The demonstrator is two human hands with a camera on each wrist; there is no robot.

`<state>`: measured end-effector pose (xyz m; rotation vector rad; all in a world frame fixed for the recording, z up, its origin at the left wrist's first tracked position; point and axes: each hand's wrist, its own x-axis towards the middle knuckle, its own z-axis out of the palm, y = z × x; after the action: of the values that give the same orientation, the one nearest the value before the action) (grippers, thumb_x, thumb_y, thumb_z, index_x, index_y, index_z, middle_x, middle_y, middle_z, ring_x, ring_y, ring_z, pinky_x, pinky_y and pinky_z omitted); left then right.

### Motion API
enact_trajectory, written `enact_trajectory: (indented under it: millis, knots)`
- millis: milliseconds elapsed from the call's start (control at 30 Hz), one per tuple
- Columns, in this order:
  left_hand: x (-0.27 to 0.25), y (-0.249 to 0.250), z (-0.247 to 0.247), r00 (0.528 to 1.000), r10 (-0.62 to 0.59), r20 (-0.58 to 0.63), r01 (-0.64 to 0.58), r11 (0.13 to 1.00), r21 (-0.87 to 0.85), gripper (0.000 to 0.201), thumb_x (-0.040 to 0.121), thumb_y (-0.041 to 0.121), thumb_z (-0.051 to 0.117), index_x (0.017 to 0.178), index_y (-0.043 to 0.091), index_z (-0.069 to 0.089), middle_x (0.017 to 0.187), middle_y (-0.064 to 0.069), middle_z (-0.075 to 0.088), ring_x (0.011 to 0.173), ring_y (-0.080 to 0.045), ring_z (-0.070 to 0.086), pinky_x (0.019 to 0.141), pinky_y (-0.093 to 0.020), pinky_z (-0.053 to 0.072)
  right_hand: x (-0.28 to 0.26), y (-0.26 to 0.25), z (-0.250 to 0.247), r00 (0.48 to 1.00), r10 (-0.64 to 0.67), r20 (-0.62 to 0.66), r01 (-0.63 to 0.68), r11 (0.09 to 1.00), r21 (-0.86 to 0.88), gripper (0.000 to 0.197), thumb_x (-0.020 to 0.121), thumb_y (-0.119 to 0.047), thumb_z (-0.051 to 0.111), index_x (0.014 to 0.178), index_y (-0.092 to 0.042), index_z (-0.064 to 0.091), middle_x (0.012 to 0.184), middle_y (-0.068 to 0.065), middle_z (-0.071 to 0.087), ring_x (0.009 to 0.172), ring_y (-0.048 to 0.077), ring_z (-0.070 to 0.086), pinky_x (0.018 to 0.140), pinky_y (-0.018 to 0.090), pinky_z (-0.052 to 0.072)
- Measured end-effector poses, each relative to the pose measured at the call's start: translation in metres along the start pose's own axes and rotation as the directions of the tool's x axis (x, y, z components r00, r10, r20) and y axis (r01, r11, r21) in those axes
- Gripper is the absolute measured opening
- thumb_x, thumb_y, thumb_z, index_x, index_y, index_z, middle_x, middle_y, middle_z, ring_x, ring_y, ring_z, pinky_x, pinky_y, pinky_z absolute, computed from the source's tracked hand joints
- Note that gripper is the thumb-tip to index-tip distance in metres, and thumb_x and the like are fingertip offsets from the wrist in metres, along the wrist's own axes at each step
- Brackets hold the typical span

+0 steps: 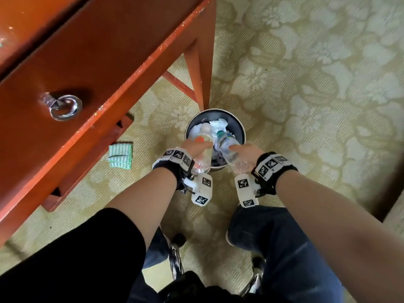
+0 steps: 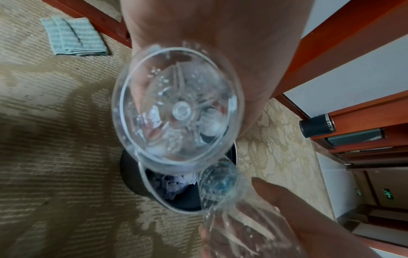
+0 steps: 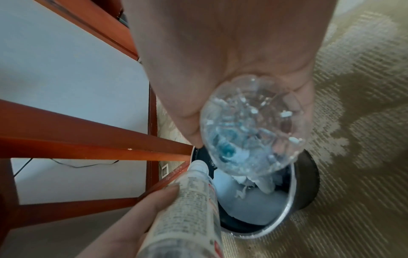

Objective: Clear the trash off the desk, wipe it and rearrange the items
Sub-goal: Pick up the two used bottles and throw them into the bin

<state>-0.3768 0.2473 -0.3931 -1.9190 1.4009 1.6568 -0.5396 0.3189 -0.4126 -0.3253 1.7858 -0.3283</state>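
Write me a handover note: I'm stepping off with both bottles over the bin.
Left hand: grips the white-labelled bottle, neck pointing down into the bin.
Right hand: grips the clear bottle with the blue-green cap, also neck-down over the bin.
Bin: on the carpet by the desk leg, already holding crumpled tissue.
Cloth: folded, on the carpet beside the desk, untouched.
Done: bottles brought to the bin, not yet released.
Left: drop both bottles, pick up the cloth, wipe the desk, rearrange the items. The desktop is mostly out of view, so check it for more trash.
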Motion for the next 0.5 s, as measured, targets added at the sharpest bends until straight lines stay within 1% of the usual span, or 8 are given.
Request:
enact_trajectory:
  millis: [100, 167, 200, 267, 300, 400, 433, 500]
  knots:
    - [0.024, 0.014, 0.002, 1.000, -0.015, -0.023, 0.015, 1.000, 0.021, 0.076, 0.084, 0.058, 0.051, 0.136, 0.004, 0.040, 0.131, -0.010, 0.051, 0.115, -0.031, 0.053, 0.089, -0.033, 0.043, 0.012, -0.017, -0.003, 0.999, -0.051, -0.010, 0.051, 0.999, 0.019, 0.054, 0.087, -0.045, 0.058, 0.127, -0.009, 0.046, 0.127, 0.014, 0.052, 0.108, 0.028, 0.055, 0.094, 0.039, 0.044]
    - [0.041, 0.016, 0.006, 0.997, 0.001, -0.082, 0.000, 1.000, 0.013, 0.082, 0.082, 0.066, 0.047, 0.131, 0.000, 0.047, 0.129, -0.018, 0.055, 0.114, -0.035, 0.056, 0.094, -0.040, 0.047, 0.007, -0.025, -0.004, 0.998, -0.055, -0.028, 0.055, 0.998, 0.004, 0.064, 0.093, -0.044, 0.051, 0.142, -0.006, 0.033, 0.128, 0.011, 0.046, 0.118, 0.029, 0.049, 0.103, 0.042, 0.040]
    - [0.046, 0.017, 0.008, 0.995, 0.016, -0.103, -0.015, 1.000, 0.007, 0.073, 0.086, 0.058, 0.048, 0.126, -0.003, 0.051, 0.125, -0.021, 0.058, 0.112, -0.037, 0.057, 0.095, -0.044, 0.048, 0.007, -0.025, -0.004, 0.998, -0.051, -0.020, 0.051, 0.999, -0.002, 0.067, 0.093, -0.045, 0.050, 0.145, -0.006, 0.029, 0.124, 0.010, 0.044, 0.120, 0.030, 0.048, 0.105, 0.046, 0.040]
    - [0.061, 0.014, 0.009, 0.989, 0.055, -0.134, -0.052, 0.998, 0.024, 0.043, 0.095, 0.026, 0.044, 0.118, -0.009, 0.055, 0.121, -0.025, 0.059, 0.112, -0.039, 0.058, 0.096, -0.045, 0.048, 0.010, -0.022, -0.006, 0.999, -0.041, 0.005, 0.041, 0.999, -0.009, 0.066, 0.094, -0.045, 0.048, 0.146, -0.008, 0.028, 0.126, 0.009, 0.044, 0.126, 0.034, 0.045, 0.104, 0.050, 0.040]
    - [0.064, 0.014, 0.008, 0.988, 0.077, -0.136, -0.068, 0.995, 0.070, 0.036, 0.095, 0.017, 0.042, 0.116, -0.009, 0.057, 0.120, -0.026, 0.060, 0.112, -0.038, 0.058, 0.096, -0.044, 0.048, 0.010, -0.020, -0.007, 0.999, -0.041, 0.018, 0.041, 0.999, -0.008, 0.064, 0.095, -0.043, 0.048, 0.146, -0.009, 0.029, 0.133, 0.012, 0.044, 0.125, 0.034, 0.046, 0.102, 0.051, 0.043]
    - [0.066, 0.009, 0.006, 0.987, 0.084, -0.140, -0.068, 0.991, 0.113, 0.032, 0.096, 0.012, 0.042, 0.116, -0.007, 0.058, 0.120, -0.024, 0.061, 0.112, -0.036, 0.058, 0.098, -0.039, 0.047, 0.012, -0.013, -0.010, 0.999, -0.020, 0.036, 0.020, 1.000, -0.002, 0.058, 0.096, -0.041, 0.048, 0.143, -0.011, 0.033, 0.141, 0.016, 0.044, 0.105, 0.028, 0.052, 0.085, 0.046, 0.051]
    - [0.066, 0.009, 0.005, 0.988, 0.070, -0.141, -0.051, 0.990, 0.135, 0.031, 0.097, 0.012, 0.042, 0.118, -0.006, 0.057, 0.121, -0.023, 0.060, 0.113, -0.034, 0.057, 0.097, -0.036, 0.046, 0.013, -0.011, -0.010, 0.999, -0.015, 0.034, 0.015, 1.000, 0.002, 0.056, 0.096, -0.041, 0.048, 0.142, -0.012, 0.035, 0.140, 0.015, 0.044, 0.104, 0.027, 0.053, 0.082, 0.045, 0.052]
    - [0.060, 0.012, 0.002, 0.988, 0.013, -0.154, -0.006, 0.999, 0.044, 0.032, 0.097, 0.012, 0.045, 0.123, -0.007, 0.048, 0.124, -0.023, 0.055, 0.115, -0.034, 0.054, 0.091, -0.034, 0.042, 0.015, -0.010, -0.011, 1.000, -0.007, 0.028, 0.006, 1.000, 0.013, 0.053, 0.096, -0.038, 0.048, 0.141, -0.011, 0.037, 0.139, 0.015, 0.045, 0.113, 0.032, 0.054, 0.084, 0.046, 0.052]
